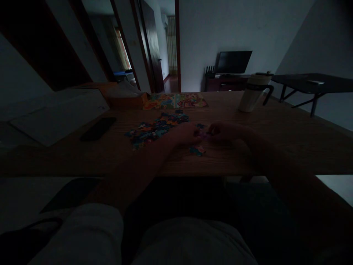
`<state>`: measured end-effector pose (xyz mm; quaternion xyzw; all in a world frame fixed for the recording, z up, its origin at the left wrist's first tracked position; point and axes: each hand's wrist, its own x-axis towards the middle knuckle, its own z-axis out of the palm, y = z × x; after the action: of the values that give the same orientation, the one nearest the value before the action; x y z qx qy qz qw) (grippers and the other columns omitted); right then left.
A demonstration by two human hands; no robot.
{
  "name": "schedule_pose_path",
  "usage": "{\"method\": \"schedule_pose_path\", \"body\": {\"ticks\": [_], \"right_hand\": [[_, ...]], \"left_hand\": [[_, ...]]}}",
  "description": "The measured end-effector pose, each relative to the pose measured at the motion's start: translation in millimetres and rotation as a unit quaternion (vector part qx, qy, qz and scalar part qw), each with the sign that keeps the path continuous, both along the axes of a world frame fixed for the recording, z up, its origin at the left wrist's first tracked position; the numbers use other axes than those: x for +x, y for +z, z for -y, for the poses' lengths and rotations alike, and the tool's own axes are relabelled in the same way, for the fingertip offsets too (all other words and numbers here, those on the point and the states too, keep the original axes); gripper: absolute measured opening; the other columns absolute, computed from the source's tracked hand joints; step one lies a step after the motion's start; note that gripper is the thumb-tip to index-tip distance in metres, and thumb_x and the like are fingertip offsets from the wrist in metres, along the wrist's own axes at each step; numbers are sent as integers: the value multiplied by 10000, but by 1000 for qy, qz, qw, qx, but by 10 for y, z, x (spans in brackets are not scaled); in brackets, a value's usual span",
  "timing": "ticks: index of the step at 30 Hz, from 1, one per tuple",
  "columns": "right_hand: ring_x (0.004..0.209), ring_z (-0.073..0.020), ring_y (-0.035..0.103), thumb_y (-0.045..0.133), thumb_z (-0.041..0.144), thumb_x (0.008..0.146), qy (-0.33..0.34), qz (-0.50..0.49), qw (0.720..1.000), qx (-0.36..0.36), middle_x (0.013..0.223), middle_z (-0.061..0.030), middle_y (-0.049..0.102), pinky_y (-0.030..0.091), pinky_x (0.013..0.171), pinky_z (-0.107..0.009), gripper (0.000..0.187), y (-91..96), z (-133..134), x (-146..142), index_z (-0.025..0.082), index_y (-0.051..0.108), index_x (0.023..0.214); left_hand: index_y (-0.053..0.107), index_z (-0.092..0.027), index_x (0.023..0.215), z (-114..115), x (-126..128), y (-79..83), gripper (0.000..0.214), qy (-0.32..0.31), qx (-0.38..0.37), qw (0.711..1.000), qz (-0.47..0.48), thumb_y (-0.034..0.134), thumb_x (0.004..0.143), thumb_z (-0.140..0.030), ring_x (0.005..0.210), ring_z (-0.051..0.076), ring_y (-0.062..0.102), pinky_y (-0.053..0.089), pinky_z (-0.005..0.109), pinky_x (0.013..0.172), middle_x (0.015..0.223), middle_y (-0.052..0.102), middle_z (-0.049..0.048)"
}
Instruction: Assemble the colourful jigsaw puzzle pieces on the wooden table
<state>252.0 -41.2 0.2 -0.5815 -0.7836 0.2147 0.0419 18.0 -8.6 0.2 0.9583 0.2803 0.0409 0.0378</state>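
Left hand faces right hand, both curled beside purple pieces.

light: dim | far wall: pale, plain | far right: black television on dark cabinet | right: black folding table | far, left of centre: dark door standing open, long curtain beyond | farther left: bright window through an opening | near: wood-grained surface, pale floor below
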Motion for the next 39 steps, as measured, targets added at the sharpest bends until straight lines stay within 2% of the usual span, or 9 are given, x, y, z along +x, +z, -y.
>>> {"method": "schedule_pose_path", "body": {"ticks": [6,12,22,30,39], "right_hand": [[897,-259,684,726,528,777,0,11,1000,-8,1051,-102,728,504,731,-332,486,29,8,-21,201,669,1132],[902,-263,685,724,544,770,4,-2,1000,-2,1074,-110,723,507,755,-346,515,-36,-41,16,207,661,1153],[921,-267,685,702,599,791,7,-18,1000,-10,1096,-117,722,514,758,-346,541,-90,-98,74,203,657,1156],[919,-265,686,702,627,791,-3,-7,1000,6,1096,-110,723,522,756,-346,533,-59,-68,65,221,676,1135],[897,-265,685,726,616,762,2,-14,1000,-3,1063,-108,724,514,749,-346,568,-83,-91,93,215,669,1160]], "left_hand": [[737,-184,945,94,30,14,384,17,24,1000,-7,537,915,-510,882,229,643,450,302,750,955,702,88],[721,-229,1141,83,25,1,393,0,32,999,7,526,932,-498,976,241,634,455,317,818,1033,697,75],[737,-197,1073,129,46,39,478,22,12,1000,1,444,973,-561,913,219,639,455,298,789,985,709,84],[729,-207,1060,172,50,61,438,53,11,998,-9,508,937,-564,955,238,634,460,309,810,1053,696,97],[744,-218,1078,79,56,28,436,39,-11,999,-9,529,920,-563,955,238,639,459,305,799,1020,701,84]]}}
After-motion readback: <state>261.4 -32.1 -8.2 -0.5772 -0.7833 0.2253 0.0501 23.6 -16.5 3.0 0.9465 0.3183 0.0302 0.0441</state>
